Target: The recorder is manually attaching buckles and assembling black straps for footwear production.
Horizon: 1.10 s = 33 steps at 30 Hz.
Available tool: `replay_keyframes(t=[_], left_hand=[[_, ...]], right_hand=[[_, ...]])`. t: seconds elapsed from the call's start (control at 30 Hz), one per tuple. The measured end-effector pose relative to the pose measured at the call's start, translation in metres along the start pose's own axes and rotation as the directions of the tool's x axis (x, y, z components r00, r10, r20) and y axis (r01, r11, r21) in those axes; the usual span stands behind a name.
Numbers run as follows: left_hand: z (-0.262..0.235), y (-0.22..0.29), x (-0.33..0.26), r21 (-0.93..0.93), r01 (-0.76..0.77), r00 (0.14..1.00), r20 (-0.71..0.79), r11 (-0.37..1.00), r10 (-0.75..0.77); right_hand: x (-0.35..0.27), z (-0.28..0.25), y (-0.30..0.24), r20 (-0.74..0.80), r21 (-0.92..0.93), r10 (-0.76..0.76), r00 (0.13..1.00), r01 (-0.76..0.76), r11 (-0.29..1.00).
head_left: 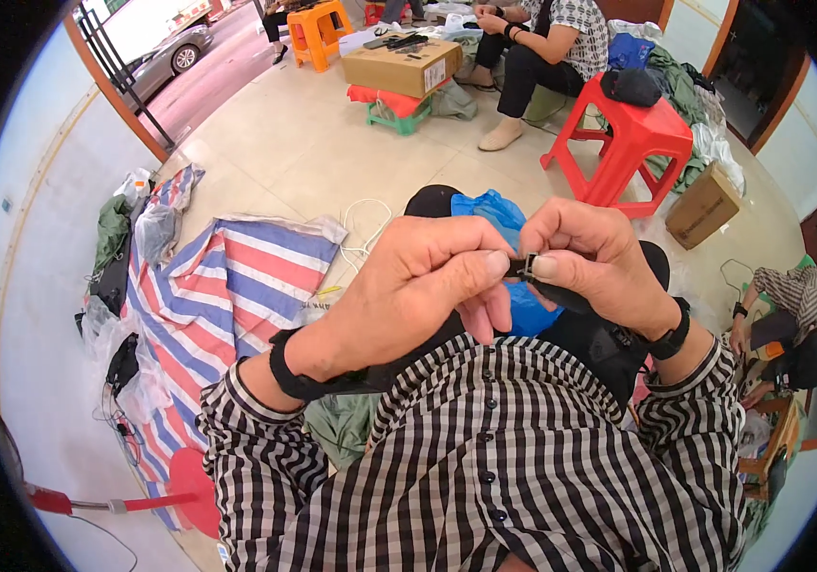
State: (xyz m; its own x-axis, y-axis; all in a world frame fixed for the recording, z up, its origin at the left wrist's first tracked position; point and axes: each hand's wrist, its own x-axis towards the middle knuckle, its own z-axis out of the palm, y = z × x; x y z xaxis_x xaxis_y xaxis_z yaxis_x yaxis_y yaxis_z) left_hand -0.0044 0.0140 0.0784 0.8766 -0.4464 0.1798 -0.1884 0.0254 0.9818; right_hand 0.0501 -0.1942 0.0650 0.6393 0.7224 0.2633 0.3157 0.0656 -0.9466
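Both my hands meet over my lap, fingertips close together. Between them is a small dark strap-like piece [515, 269] with a small squarish metal-looking frame [530, 264] at its right end; its exact kind is too small to tell. My left hand [428, 276] pinches the dark end between thumb and forefinger, its other fingers curled below. The thumb and forefinger of my right hand [585, 253] close on the frame end. Below the hands a blue plastic bag [534, 310] lies on my dark-trousered lap. Each wrist wears a black band.
A striped tarp [237, 276] covers the floor at left, beside a white cord [366, 229]. Ahead stand a cardboard box [401, 67] with black pieces on it, a red stool [633, 124] and a seated person [561, 48]. Another person [790, 305] sits at right.
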Motion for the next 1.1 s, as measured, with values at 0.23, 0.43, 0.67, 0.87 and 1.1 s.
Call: replay_keyframes(t=[0.23, 0.43, 0.67, 0.87, 1.1], left_hand=[[-0.005, -0.004, -0.003, -0.114, 0.036, 0.995, 0.099, 0.993, -0.024], [-0.004, -0.009, -0.006, -0.140, -0.002, 0.993, 0.116, 0.990, 0.019], [0.003, -0.012, -0.015, 0.120, -0.133, 0.991, 0.002, 0.984, 0.134], [0.003, -0.006, -0.015, 0.503, -0.195, 0.975, 0.007, 0.842, 0.222], [0.008, -0.017, -0.012, 0.411, -0.115, 0.979, -0.105, 0.904, 0.172]], right_hand=[[-0.001, 0.005, -0.002, 0.039, 0.207, 0.049, 0.998, -0.056, 0.977], [-0.002, 0.007, -0.005, 0.081, 0.285, 0.072, 0.994, -0.092, 0.954], [-0.005, 0.015, -0.010, 0.037, 0.036, 0.054, 0.998, -0.055, 0.998], [-0.003, 0.012, -0.009, 0.103, -0.095, 0.004, 0.995, 0.006, 0.996], [-0.002, 0.008, -0.016, 0.154, -0.386, -0.058, 0.986, 0.114, 0.915]])
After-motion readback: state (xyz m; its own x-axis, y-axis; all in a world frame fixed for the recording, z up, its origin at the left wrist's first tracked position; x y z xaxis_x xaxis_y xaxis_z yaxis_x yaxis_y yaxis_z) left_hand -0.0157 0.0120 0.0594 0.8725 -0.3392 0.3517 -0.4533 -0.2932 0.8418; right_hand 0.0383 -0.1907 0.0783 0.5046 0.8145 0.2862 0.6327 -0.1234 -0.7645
